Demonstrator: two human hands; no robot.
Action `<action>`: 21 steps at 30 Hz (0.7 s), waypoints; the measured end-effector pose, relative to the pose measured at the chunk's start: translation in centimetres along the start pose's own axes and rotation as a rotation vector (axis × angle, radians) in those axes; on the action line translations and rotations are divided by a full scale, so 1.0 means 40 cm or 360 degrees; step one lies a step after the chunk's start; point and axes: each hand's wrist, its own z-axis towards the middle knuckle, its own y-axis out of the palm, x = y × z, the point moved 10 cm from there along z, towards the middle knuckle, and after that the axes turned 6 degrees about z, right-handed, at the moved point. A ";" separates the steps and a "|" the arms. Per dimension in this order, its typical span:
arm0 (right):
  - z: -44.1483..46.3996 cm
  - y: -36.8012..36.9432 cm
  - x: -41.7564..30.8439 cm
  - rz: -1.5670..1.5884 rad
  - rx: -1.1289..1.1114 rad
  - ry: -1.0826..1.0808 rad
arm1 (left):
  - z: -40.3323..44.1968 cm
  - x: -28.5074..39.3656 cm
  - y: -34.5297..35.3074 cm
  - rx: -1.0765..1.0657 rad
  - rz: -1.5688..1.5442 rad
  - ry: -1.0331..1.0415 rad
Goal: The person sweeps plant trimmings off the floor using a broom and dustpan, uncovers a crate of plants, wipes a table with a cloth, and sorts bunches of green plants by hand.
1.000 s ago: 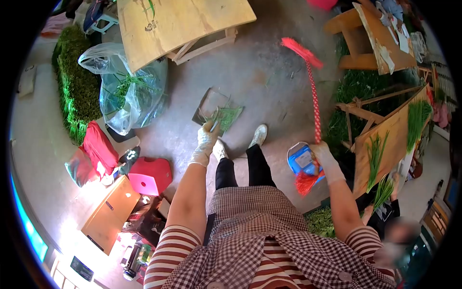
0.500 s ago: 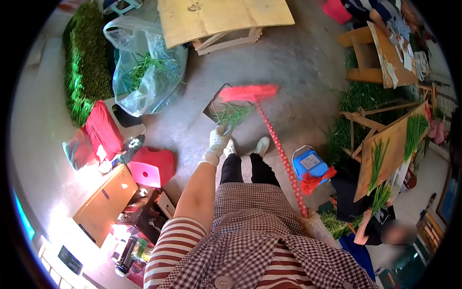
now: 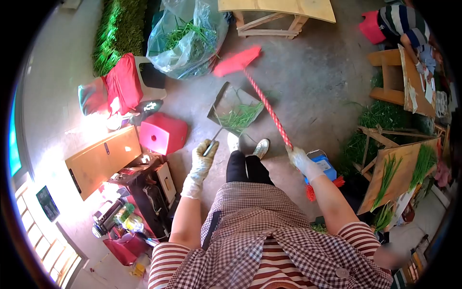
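My gloved left hand (image 3: 203, 160) is wrapped round the thin handle of a dustpan (image 3: 221, 99), which is in front of my shoes. Green grass-like stalks (image 3: 242, 116) lie in the pan. A broom (image 3: 268, 107) with a red-and-white patterned handle slants across the floor, gripped near its upper part by my gloved right hand (image 3: 300, 160). Its blurred red head (image 3: 237, 61) is beyond the pan and apart from it, close to a clear plastic bag (image 3: 185, 62) with more green stalks inside.
A pink stool (image 3: 163, 134) and a brown cabinet (image 3: 103, 161) stand at left. A wooden table (image 3: 284, 6) is ahead. On the right are a blue container (image 3: 323, 166), a tilted board with green bundles (image 3: 404, 168), and a seated person in stripes (image 3: 409, 24).
The broom head has moved from over the dustpan to beyond it, toward the plastic bag. My right hand has come into view on the broom handle. My view has shifted.
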 end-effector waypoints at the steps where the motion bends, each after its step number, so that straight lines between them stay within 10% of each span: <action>1: -0.090 0.041 -0.014 -0.0703 0.0227 -0.0772 | -0.019 -0.031 -0.024 0.0003 -0.0109 -0.0070; 6: -0.385 0.005 0.180 -0.0963 -0.0050 -0.0406 | -0.086 -0.074 -0.126 -0.0015 0.0089 -0.0097; 7: -0.436 -0.020 0.298 -0.0677 -0.0027 0.0316 | -0.073 -0.069 -0.151 -0.0011 0.0150 -0.0070; 9: -0.563 -0.050 0.216 -0.1310 0.0201 -0.0228 | -0.022 -0.244 -0.167 0.0130 0.0105 0.0108; 11: -0.638 -0.097 0.282 -0.0412 0.0209 0.0800 | -0.023 -0.166 -0.176 0.0123 0.0196 -0.0018; 14: -0.762 0.068 0.384 0.0491 0.0537 0.1102 | 0.048 -0.286 -0.174 0.0054 0.0346 -0.0036; 16: -0.702 0.024 0.224 0.0002 0.0768 0.0892 | 0.091 -0.337 -0.164 -0.0063 0.0369 0.0060; 17: -0.665 0.091 0.233 0.0627 0.0577 0.1367 | 0.100 -0.336 -0.161 -0.0144 0.0441 0.0014; 18: -0.570 0.202 0.344 0.0989 0.0679 0.1005 | 0.110 -0.336 -0.155 -0.0236 0.0524 -0.0032; 21: -0.331 0.141 0.047 0.1341 0.0620 0.1062 | 0.167 -0.426 -0.113 -0.0294 0.0529 0.0107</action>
